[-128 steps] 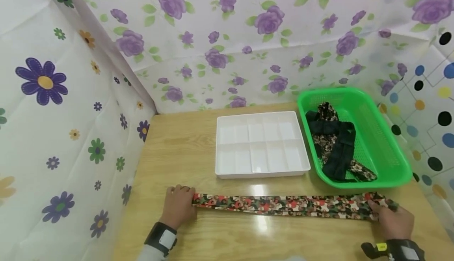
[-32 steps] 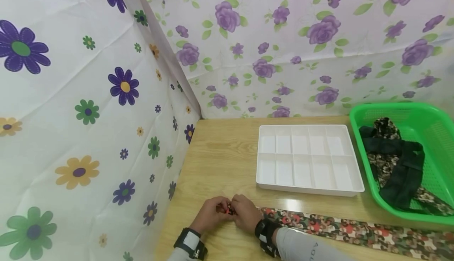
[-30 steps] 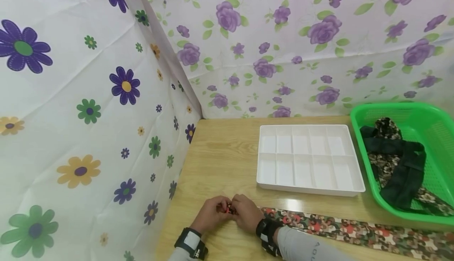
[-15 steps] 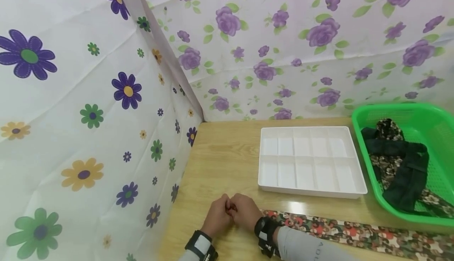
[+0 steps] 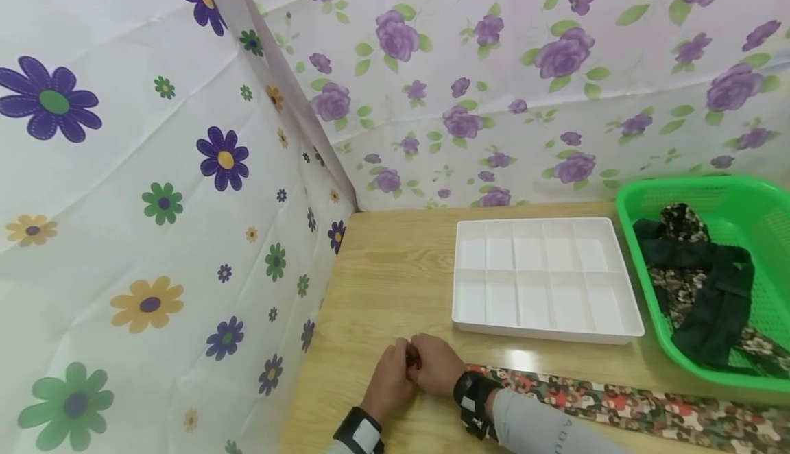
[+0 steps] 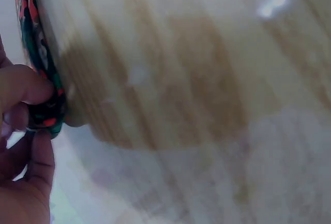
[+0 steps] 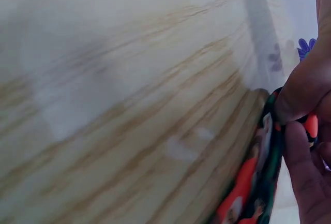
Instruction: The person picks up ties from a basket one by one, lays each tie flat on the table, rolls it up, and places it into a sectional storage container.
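A long cloth strip (image 5: 617, 404), printed in red, green, brown and cream, lies along the table's front and runs out of view at the right. At its left end, my left hand (image 5: 390, 381) and right hand (image 5: 439, 365) meet, knuckles close together. Thumb and fingers of the left hand (image 6: 28, 87) pinch the bunched, rolled-looking end of the strip (image 6: 39, 48) in the left wrist view. In the right wrist view, the right hand (image 7: 305, 97) pinches the same end, and the folded strip (image 7: 248, 188) trails toward the camera. The fingers hide most of that end.
Behind the strip stands a white tray (image 5: 549, 336) divided into several compartments. A green basket (image 5: 636, 262) at the right holds black and floral cloth pieces (image 5: 716, 303). The wooden table (image 5: 382, 269) ends at flower-printed sheets on the left and back.
Earlier the hands held the strip stretched out at opposite ends. The right hand has since joined the left at the left end. Lately both have shifted slightly right, hiding more of that end.
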The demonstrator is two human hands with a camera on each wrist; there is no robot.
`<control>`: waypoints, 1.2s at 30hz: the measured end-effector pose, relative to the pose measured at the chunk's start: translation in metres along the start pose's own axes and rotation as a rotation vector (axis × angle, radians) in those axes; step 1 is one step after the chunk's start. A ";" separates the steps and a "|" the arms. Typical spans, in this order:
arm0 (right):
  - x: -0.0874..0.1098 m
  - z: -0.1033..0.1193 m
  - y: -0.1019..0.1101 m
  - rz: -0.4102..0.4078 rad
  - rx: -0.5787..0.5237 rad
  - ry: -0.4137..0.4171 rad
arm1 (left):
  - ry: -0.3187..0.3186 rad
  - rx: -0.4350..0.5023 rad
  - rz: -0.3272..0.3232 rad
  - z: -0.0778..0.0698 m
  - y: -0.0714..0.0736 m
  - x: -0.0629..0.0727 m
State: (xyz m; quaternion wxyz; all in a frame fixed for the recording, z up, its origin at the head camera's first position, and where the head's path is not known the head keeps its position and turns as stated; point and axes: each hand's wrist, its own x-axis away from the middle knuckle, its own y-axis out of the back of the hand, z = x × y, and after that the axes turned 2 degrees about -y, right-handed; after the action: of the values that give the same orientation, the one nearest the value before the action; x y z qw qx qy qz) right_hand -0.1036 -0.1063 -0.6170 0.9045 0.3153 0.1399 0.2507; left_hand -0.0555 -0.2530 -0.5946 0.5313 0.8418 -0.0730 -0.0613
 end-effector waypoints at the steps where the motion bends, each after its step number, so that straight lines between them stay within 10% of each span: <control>1: 0.001 0.000 0.002 -0.005 0.002 0.002 | -0.006 0.008 -0.001 0.000 0.001 0.000; 12: 0.014 -0.012 0.008 -0.016 0.008 0.030 | -0.053 0.165 0.163 0.014 0.008 -0.007; 21: 0.016 0.005 0.018 0.029 0.103 0.097 | -0.164 0.011 0.214 0.008 0.017 -0.011; 36: 0.026 -0.010 0.008 -0.010 0.139 0.111 | -0.100 0.136 0.234 0.010 0.019 -0.012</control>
State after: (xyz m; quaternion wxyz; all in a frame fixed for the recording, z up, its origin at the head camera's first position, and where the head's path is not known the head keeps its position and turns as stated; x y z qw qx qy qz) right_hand -0.0887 -0.0817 -0.6215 0.8726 0.3622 0.2084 0.2529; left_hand -0.0700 -0.2679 -0.5813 0.4721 0.8576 -0.2011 -0.0355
